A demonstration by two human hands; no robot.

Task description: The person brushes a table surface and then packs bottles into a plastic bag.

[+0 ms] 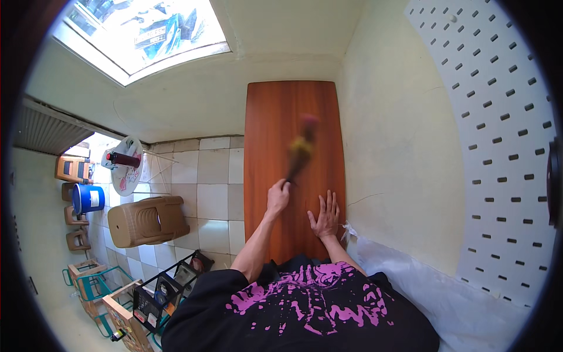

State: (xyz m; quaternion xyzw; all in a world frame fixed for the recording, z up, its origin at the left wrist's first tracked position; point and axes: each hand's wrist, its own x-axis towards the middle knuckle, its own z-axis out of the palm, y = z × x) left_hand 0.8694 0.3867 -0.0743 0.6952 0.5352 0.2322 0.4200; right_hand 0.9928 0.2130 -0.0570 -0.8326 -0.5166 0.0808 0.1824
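Observation:
My left hand is closed around the dark handle end of a duster. The duster is motion-blurred, with a dull brown body, a yellow band and a pink tip. It extends away from me above the reddish-brown wooden tabletop; whether it touches the wood cannot be made out. Flat on the same tabletop, near its right edge, lies my right hand, fingers spread and holding nothing.
A wall and white pegboard flank the right side, with plastic sheeting below. Leftward are a brown plastic stool, a blue bucket, and a round white table bearing a dark red bottle. A black rack stands lower left.

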